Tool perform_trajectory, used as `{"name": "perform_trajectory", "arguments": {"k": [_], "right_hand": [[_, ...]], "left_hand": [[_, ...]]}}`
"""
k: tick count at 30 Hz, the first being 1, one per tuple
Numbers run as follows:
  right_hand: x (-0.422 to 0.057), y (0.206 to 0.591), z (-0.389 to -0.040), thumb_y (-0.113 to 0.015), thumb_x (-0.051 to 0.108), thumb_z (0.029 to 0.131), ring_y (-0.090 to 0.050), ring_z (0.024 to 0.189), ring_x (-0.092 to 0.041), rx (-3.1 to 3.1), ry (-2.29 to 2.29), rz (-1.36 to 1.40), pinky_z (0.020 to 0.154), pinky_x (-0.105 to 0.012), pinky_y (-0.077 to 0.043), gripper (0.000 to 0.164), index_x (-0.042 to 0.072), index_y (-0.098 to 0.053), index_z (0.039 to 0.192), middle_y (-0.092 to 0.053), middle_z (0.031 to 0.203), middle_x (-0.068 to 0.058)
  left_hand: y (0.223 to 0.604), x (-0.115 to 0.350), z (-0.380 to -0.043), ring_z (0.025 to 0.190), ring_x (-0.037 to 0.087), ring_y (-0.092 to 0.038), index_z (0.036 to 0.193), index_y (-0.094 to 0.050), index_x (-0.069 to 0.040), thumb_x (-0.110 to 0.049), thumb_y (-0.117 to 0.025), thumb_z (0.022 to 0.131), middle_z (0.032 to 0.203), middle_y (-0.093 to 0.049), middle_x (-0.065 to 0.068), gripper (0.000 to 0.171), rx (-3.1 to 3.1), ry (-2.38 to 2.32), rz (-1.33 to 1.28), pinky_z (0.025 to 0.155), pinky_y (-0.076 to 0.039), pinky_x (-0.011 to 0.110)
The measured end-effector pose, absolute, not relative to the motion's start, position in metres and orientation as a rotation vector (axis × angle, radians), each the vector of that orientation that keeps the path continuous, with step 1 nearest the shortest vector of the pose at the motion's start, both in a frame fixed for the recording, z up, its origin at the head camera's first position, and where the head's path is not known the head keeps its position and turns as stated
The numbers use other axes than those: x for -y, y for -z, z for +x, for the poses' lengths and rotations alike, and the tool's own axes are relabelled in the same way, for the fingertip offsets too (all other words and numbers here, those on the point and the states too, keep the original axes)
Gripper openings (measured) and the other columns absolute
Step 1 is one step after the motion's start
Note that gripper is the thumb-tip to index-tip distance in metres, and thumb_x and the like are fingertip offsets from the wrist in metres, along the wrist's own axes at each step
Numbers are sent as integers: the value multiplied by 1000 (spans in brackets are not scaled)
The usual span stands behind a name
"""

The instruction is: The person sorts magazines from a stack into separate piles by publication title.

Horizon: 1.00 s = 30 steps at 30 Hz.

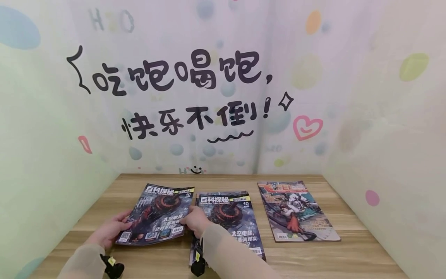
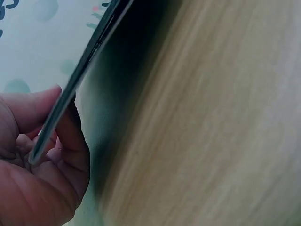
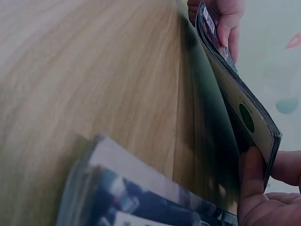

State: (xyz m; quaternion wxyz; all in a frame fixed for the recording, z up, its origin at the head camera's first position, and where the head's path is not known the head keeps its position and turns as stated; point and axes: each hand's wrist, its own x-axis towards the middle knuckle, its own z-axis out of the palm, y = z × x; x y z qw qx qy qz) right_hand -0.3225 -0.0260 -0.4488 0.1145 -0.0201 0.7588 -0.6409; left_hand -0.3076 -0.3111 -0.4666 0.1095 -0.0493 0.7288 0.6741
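A dark magazine [image 1: 158, 213] with a red ring-shaped machine on its cover is held tilted above the table's left part. My left hand [image 1: 108, 229] grips its lower left edge; in the left wrist view, thumb and fingers of that hand [image 2: 37, 188] pinch the magazine's edge [image 2: 70, 89]. On the opposite side my right hand [image 1: 197, 221] pinches the right edge, thumb and fingers on either face in the right wrist view. Just under the right forearm lies a stack of magazines [image 1: 228, 217], the top one bearing the same cover; the sleeve hides part of it.
Farther right, a comic-style magazine [image 1: 296, 213] with a red-and-white figure lies flat on the wooden table [image 1: 355, 252]. A printed curtain [image 1: 223, 155] with Chinese lettering stands behind the table, and pale walls enclose both sides.
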Motion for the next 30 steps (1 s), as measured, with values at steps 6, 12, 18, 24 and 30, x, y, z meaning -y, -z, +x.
{"name": "perform_trajectory", "arguments": {"k": [6,12,18,24,30], "right_hand": [[33,451,-320,-61,-7,83,-53,112,-32,-2179,1954,-55,92,-43,-47,56,-11,-44,136,-51,131,-24],[43,452,-317,-53,-7,80,-53,90,-25,-1957,2103,-32,78,-34,-47,56,-10,-45,135,-55,119,-21],[51,456,-322,-50,-3,85,-26,137,-42,-1763,2140,-121,112,-52,-23,58,-17,-32,139,-30,146,-32],[55,455,-324,-49,5,89,-6,142,-43,-1611,2153,-81,116,-50,-9,67,-10,-20,147,-13,153,-30],[57,454,-323,-52,8,89,-10,141,-46,-1750,2112,13,115,-52,-10,66,-14,-25,144,-15,152,-31]], "left_hand": [[467,312,-311,84,9,-61,147,-12,13,-2,-51,95,121,-54,29,66,-2312,-1877,-203,75,-52,28],[467,313,-311,95,20,-59,143,-20,16,-7,-46,99,140,-31,40,56,-2525,-1720,-268,76,-48,25],[461,312,-308,128,48,-32,143,-22,16,-10,-43,99,144,-24,39,55,-2602,-1686,-385,102,-36,47],[457,313,-305,135,51,-18,146,-17,12,-21,-39,101,148,-13,39,60,-2509,-1780,-435,111,-22,56],[454,308,-308,136,47,-18,147,-16,10,-21,-39,100,150,-11,36,61,-2463,-1820,-474,110,-26,52]]}}
